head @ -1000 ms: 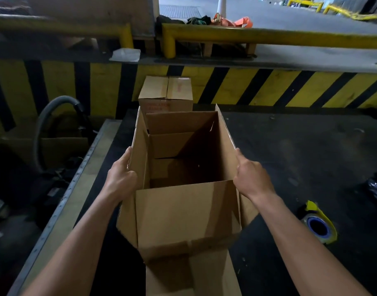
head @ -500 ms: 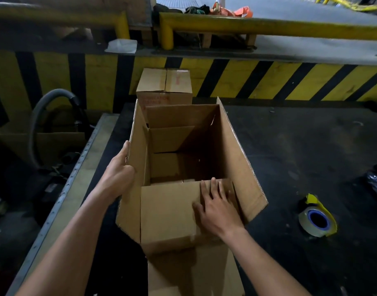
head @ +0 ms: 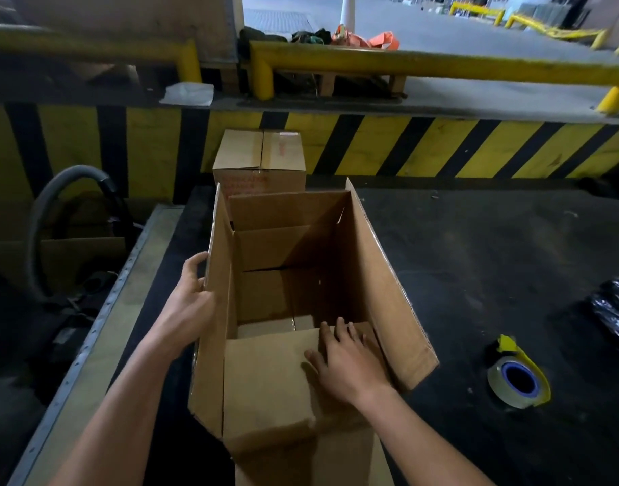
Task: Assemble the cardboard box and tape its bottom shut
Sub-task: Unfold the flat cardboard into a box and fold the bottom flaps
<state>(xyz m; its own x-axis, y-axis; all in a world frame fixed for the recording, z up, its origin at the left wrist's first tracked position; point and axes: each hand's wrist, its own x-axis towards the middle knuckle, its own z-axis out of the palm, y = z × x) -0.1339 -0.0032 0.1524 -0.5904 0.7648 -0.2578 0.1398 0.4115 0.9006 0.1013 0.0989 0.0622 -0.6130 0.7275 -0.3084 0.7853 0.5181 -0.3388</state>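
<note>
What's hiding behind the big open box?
Behind the open cardboard box stands a smaller closed box with red print, in front of the yellow-and-black striped wall. Its lower part is covered by the open box, so what is down there cannot be seen.

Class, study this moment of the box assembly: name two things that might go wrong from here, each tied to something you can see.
1. The right hand presses only the near flap; the long right flap stands splayed outward, so the flaps may spring open before taping.
2. The tape roll lies off to the right of the open box; reaching for it likely means releasing a flap, and the left hand alone may not keep the box square.
</note>
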